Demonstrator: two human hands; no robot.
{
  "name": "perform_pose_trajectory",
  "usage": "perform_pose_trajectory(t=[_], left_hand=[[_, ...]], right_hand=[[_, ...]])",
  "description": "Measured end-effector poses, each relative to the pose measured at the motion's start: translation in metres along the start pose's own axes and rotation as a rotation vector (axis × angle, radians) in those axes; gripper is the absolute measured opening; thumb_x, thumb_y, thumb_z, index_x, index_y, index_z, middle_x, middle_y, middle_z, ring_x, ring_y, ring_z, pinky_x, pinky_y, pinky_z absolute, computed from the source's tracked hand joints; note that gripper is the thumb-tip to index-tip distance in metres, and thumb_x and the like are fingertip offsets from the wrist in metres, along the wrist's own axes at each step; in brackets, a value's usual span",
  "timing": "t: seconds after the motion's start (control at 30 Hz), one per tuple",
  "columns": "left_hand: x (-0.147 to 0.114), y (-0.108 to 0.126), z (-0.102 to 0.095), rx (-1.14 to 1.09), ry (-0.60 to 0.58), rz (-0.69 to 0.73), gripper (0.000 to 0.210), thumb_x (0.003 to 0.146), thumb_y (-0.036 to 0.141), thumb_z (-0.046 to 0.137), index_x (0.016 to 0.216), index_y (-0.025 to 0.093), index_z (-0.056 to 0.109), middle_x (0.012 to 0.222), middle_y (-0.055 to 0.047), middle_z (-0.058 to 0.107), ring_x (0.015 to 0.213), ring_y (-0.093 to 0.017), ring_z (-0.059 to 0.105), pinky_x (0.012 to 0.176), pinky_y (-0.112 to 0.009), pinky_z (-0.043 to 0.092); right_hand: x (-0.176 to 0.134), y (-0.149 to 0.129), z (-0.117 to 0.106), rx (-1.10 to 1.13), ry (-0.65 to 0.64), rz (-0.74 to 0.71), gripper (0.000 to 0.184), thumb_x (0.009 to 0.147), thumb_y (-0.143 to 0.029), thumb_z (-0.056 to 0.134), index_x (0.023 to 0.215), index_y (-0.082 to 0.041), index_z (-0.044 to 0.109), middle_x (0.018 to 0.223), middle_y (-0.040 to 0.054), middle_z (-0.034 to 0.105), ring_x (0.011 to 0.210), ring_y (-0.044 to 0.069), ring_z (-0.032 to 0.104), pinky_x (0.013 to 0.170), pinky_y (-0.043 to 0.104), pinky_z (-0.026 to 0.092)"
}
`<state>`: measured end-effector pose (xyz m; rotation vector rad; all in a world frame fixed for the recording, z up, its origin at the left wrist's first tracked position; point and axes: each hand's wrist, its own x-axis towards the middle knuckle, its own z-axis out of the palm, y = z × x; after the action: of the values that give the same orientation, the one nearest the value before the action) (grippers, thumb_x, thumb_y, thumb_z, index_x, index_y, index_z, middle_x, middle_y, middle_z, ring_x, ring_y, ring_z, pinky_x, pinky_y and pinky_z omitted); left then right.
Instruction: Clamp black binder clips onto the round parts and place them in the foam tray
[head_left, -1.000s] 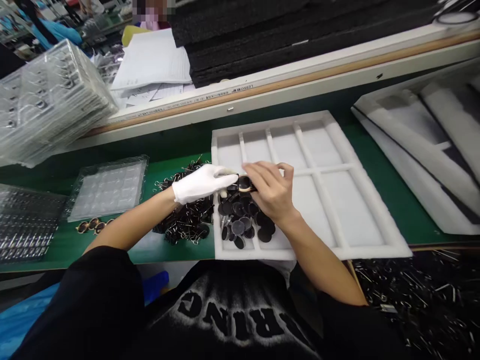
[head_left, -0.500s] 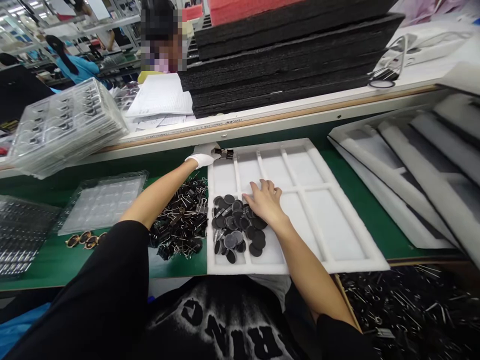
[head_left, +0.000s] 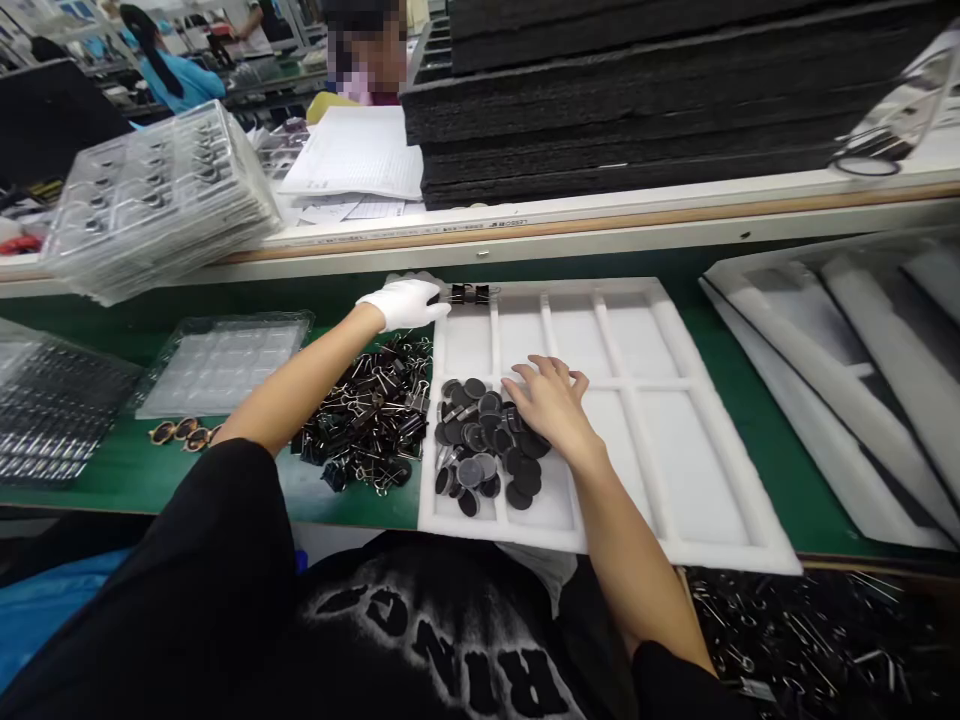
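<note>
My left hand, in a white glove, is at the far left corner of a white foam tray. Its fingers and thumb are apart, just left of a pair of black binder clips lying at the tray's far edge. Whether a fingertip still touches a clip handle is hard to see. Bare, my right hand rests at the right side of a pile of dark round discs in the tray's near left compartments. Its fingers are spread, and the palm hides some discs.
Left of the tray lies a heap of binder clips. Farther left are small gold-rimmed round pieces and a clear plastic tray. Foam trays lean at right, above a box of metal parts. Black foam sheets are stacked behind.
My left hand has drawn slightly left from the binder clips, its fingers parting from them. My right hand stays by the discs. The whole view has shifted a little.
</note>
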<state>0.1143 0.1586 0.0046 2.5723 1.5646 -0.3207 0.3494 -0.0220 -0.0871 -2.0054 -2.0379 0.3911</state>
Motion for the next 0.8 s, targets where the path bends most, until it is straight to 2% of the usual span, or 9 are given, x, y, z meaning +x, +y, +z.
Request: perform_pose_trajectory(t=[0.1, 0.17, 0.23, 0.37, 0.4, 0.47, 0.53, 0.63, 0.8], left_hand=[[-0.06, -0.03, -0.008, -0.017, -0.078, 0.098, 0.055, 0.099, 0.061, 0.043, 0.138, 0.032, 0.069, 0.141, -0.001, 0.071, 0.124, -0.028, 0.067, 0.111, -0.039, 0.048], [-0.106, -0.056, -0.003, -0.043, -0.08, 0.052, 0.058, 0.099, 0.064, 0.04, 0.135, 0.03, 0.07, 0.136, -0.002, 0.073, 0.118, -0.028, 0.07, 0.107, -0.04, 0.051], [-0.153, -0.081, 0.012, -0.085, 0.042, -0.087, 0.06, 0.098, 0.065, 0.04, 0.134, 0.027, 0.071, 0.132, -0.004, 0.075, 0.118, -0.03, 0.07, 0.107, -0.042, 0.052], [-0.24, -0.12, 0.066, -0.224, 0.448, -0.477, 0.049, 0.103, 0.049, 0.039, 0.131, 0.023, 0.071, 0.135, -0.005, 0.074, 0.126, -0.025, 0.067, 0.112, -0.035, 0.05], [-0.258, -0.126, 0.081, -0.226, 0.518, -0.605, 0.048, 0.104, 0.044, 0.037, 0.132, 0.021, 0.07, 0.137, -0.007, 0.073, 0.128, -0.024, 0.066, 0.114, -0.034, 0.048], [-0.288, -0.136, 0.111, -0.203, 0.56, -0.792, 0.049, 0.105, 0.035, 0.031, 0.133, 0.017, 0.067, 0.139, -0.011, 0.071, 0.131, -0.024, 0.064, 0.116, -0.036, 0.046], [-0.309, -0.142, 0.138, -0.184, 0.517, -0.9, 0.048, 0.105, 0.035, 0.032, 0.132, 0.016, 0.066, 0.137, -0.015, 0.071, 0.13, -0.028, 0.064, 0.113, -0.04, 0.047], [-0.325, -0.147, 0.165, -0.175, 0.405, -0.967, 0.049, 0.099, 0.051, 0.048, 0.132, 0.019, 0.066, 0.136, -0.016, 0.071, 0.127, -0.036, 0.062, 0.107, -0.049, 0.047], [-0.322, -0.163, 0.183, -0.184, 0.243, -0.839, 0.059, 0.094, 0.053, 0.06, 0.148, 0.03, 0.056, 0.149, -0.012, 0.065, 0.14, -0.04, 0.049, 0.113, -0.056, 0.035]], right_hand=[[-0.005, -0.005, -0.004, 0.037, -0.021, -0.097, 0.043, 0.111, -0.042, 0.04, 0.134, -0.021, 0.069, 0.152, 0.0157, 0.062, 0.143, 0.036, 0.049, 0.119, 0.062, 0.027], [-0.009, -0.007, -0.004, 0.053, -0.053, -0.161, 0.041, 0.11, -0.04, 0.04, 0.13, -0.022, 0.071, 0.142, 0.0141, 0.069, 0.133, 0.034, 0.057, 0.116, 0.06, 0.03], [-0.011, -0.008, -0.002, 0.054, -0.077, -0.207, 0.04, 0.109, -0.038, 0.04, 0.124, -0.021, 0.073, 0.133, 0.0136, 0.073, 0.124, 0.035, 0.062, 0.111, 0.06, 0.033], [-0.013, -0.002, 0.007, 0.046, -0.071, -0.228, 0.041, 0.106, -0.039, 0.042, 0.119, -0.021, 0.075, 0.119, 0.014, 0.077, 0.115, 0.037, 0.067, 0.104, 0.06, 0.036], [-0.012, 0.001, 0.009, 0.056, -0.068, -0.224, 0.041, 0.105, -0.042, 0.042, 0.119, -0.021, 0.075, 0.116, 0.014, 0.078, 0.114, 0.037, 0.068, 0.103, 0.06, 0.036], [-0.008, 0.005, 0.014, 0.094, -0.04, -0.214, 0.044, 0.103, -0.047, 0.044, 0.122, -0.023, 0.074, 0.117, 0.014, 0.078, 0.115, 0.038, 0.068, 0.102, 0.06, 0.037], [0.0, 0.006, 0.017, 0.15, -0.018, -0.203, 0.047, 0.101, -0.054, 0.045, 0.124, -0.025, 0.073, 0.121, 0.0133, 0.077, 0.114, 0.037, 0.07, 0.101, 0.058, 0.039], [0.015, 0.0, 0.022, 0.184, -0.08, -0.17, 0.049, 0.097, -0.061, 0.049, 0.123, -0.027, 0.075, 0.117, 0.0119, 0.078, 0.101, 0.034, 0.072, 0.098, 0.056, 0.043], [0.033, -0.011, 0.03, 0.083, -0.16, -0.137, 0.049, 0.088, -0.062, 0.059, 0.115, -0.025, 0.076, 0.108, 0.0123, 0.077, 0.096, 0.035, 0.072, 0.092, 0.057, 0.047]])
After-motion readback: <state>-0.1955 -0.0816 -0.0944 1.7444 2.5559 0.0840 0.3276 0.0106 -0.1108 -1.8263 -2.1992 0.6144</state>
